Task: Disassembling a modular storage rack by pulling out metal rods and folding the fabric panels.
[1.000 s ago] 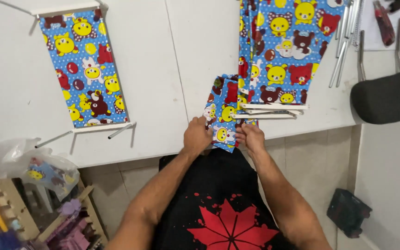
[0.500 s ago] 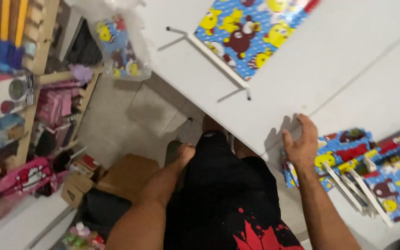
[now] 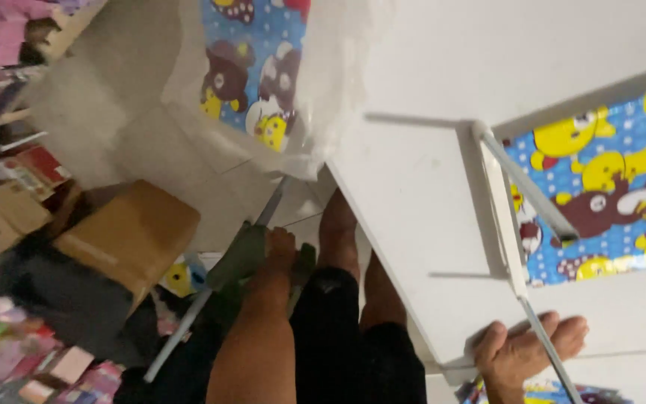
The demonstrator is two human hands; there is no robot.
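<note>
1. From my feed, a brown cardboard box (image 3: 130,233) sits on the floor at lower left, plain-sided, with a red-and-white carton (image 3: 33,166) just beyond it and pink packets (image 3: 61,370) blurred in the bottom corner.
2. A clear plastic bag (image 3: 323,90) hangs off the white table (image 3: 428,150) edge, holding blue cartoon-print fabric (image 3: 252,67).
3. My left hand (image 3: 280,251) is down by the floor, fingers curled on a green object (image 3: 241,258) beside a grey metal rod (image 3: 211,299) (too blurred to tell how firm the hold is).
4. My right hand (image 3: 525,348) rests on the table's near edge, fingers loosely spread, touching a thin metal wire (image 3: 543,352) of the white frame (image 3: 499,202) that carries the blue printed panel (image 3: 600,202).
5. Against half a second ago, the view has swung closer to the floor; the left hand has dropped below the table, and the right has shifted from the folded print pieces to the frame's wire.
</note>
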